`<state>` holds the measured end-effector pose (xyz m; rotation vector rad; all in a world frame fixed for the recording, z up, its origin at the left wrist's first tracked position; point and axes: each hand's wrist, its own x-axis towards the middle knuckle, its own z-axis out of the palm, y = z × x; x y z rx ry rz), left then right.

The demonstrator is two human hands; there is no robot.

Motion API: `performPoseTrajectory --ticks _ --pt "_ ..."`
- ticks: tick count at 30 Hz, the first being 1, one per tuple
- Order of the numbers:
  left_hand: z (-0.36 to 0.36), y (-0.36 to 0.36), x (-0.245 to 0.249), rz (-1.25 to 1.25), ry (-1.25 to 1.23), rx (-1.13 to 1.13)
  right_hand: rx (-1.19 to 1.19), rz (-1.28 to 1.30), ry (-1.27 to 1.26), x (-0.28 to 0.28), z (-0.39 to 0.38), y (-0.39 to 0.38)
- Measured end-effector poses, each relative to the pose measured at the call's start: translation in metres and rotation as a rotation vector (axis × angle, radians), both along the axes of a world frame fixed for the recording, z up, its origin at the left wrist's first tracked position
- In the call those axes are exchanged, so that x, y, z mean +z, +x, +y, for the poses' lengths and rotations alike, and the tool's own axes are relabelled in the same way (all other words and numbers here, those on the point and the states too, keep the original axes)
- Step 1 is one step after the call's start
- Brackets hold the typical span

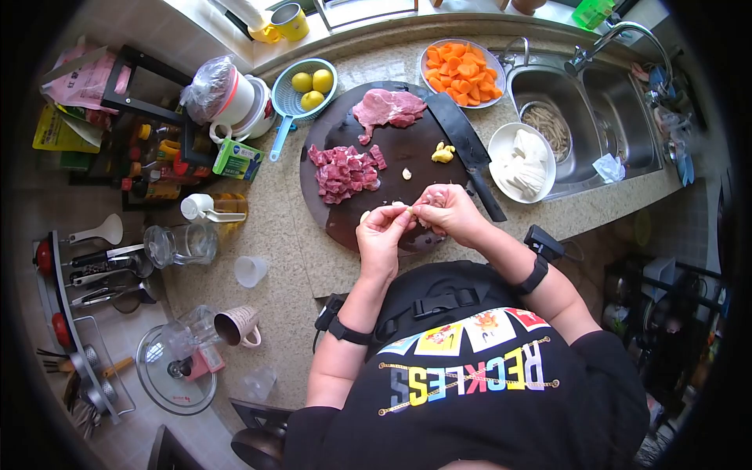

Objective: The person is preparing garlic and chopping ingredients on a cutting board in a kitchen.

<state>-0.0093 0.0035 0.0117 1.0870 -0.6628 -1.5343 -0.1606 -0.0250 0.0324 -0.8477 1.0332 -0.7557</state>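
In the head view, the left hand (384, 231) and right hand (448, 215) meet mid-frame, pinching what looks like a garlic clove (410, 210) over the round chopping board (345, 219). Speckled bench (286, 227) surrounds it; the double sink (581, 102) is upper right. Near the top, a bowl (502, 86) holds carrot chunks (462, 72), a colander (285, 99) lemons (322, 80).

Tiny morsel (412, 210) hiding between left hand (382, 237) and right hand (454, 215), both screening part of the dark board (411, 145), pink bag (90, 84) blurring into unreadable print at ten o'clock, pan (261, 446) running off frame at seven, black shirt (478, 423) overrunning the edge at six
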Motion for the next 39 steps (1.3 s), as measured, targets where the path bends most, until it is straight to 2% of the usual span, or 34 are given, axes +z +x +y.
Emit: performPoseTrajectory --ticks 2,6,8,9,11,20,21,23,29,32,34,35,37,39 --pt "-0.001 0.002 0.0 0.06 0.087 -0.016 -0.007 0.008 -0.02 -0.003 0.001 0.001" --pt "0.001 -0.002 -0.002 0.052 0.062 -0.01 -0.025 0.104 -0.06 -0.002 0.001 0.002" --pt "0.002 -0.005 0.0 0.0 -0.09 -0.008 -0.029 0.149 -0.063 -0.003 0.001 0.001" --pt "0.001 -0.005 -0.001 0.0 -0.09 -0.008 -0.039 0.151 -0.106 -0.007 0.001 0.003" --pt "0.0 -0.003 -0.003 0.064 0.014 -0.03 -0.051 0.153 -0.149 -0.009 0.002 0.003" --pt "0.0 -0.002 0.002 0.153 0.15 -0.056 -0.031 0.136 -0.087 -0.002 0.006 0.004" --pt "0.0 -0.001 0.001 0.153 0.151 -0.056 -0.052 0.077 -0.061 -0.003 0.006 0.004" --pt "-0.001 0.001 -0.001 0.3 0.184 -0.047 -0.074 0.017 -0.034 -0.003 0.006 0.003" --pt "0.001 0.005 -0.008 0.403 0.178 -0.022 -0.067 -0.012 -0.003 0.003 0.006 0.004" --pt "0.002 0.005 -0.012 0.371 0.158 -0.023 -0.032 0.019 -0.056 0.009 0.008 0.005" --pt "0.002 0.004 -0.011 0.338 0.138 -0.003 -0.034 0.176 -0.174 0.002 0.009 0.007" --pt "0.001 0.003 -0.01 0.304 0.116 0.017 -0.035 0.176 -0.174 -0.001 0.01 0.008" --pt "0.0 0.002 -0.009 0.255 0.102 0.027 -0.06 0.321 -0.37 -0.005 0.01 0.01" --pt "0.0 0.002 -0.01 0.206 0.088 0.037 -0.055 0.364 -0.397 -0.003 0.011 0.011"
